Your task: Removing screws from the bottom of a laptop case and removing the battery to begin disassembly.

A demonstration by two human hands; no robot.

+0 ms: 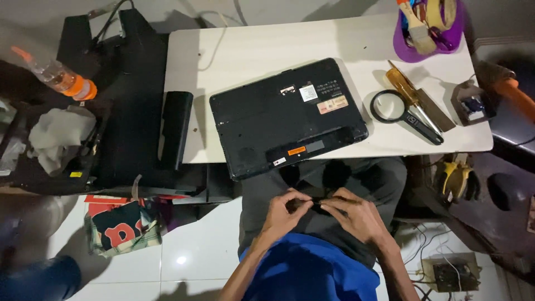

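A white table is seen from above, set over a glossy white tiled floor. On the table a black laptop is laid upside down, its front edge overhanging the near rim, and a long black battery pack is placed just beside it at the table's left edge. To the right of the laptop a black magnifying glass and an amber-handled screwdriver are laid side by side, with a purple tray of brushes at the far corner. A clear bottle with an orange cap and a crumpled white cloth are seen on dark equipment to the left. Below the table edge, over the lap, a small black part is pinched between the left hand and the right hand; both are curled nearly closed, fingertips meeting on it. The part is held near the laptop's overhanging edge, apart from it; its shape cannot be made out.
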